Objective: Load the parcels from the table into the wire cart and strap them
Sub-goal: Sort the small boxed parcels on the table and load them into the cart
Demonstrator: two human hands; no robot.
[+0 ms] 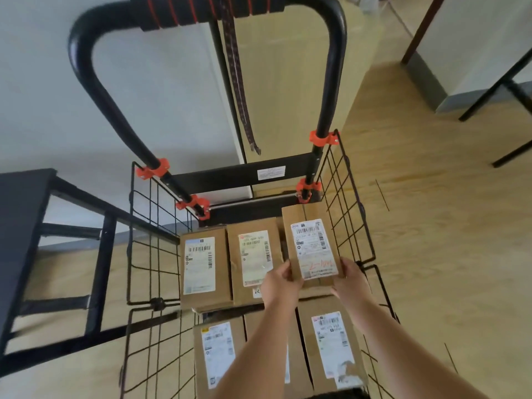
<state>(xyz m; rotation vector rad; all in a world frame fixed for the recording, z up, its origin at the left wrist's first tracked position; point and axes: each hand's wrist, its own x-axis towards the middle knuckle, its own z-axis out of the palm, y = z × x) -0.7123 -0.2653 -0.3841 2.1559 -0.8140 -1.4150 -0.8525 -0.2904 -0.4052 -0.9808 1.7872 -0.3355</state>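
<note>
A black wire cart (149, 254) with orange clamps stands below me, its padded handle at the top. Several brown cardboard parcels with white labels lie inside, among them one at the back left (201, 266) and one in the back middle (253, 260). Both my hands hold another labelled parcel (312, 240) over the cart's back right corner. My left hand (280, 283) grips its near left corner and my right hand (349, 279) grips its near right corner. A dark elastic strap (239, 82) hangs from the handle.
A black table (20, 226) with a metal frame stands to the left of the cart. Black furniture legs (501, 90) show at the upper right. Light wooden floor (446, 226) lies to the right, and a white wall rises behind.
</note>
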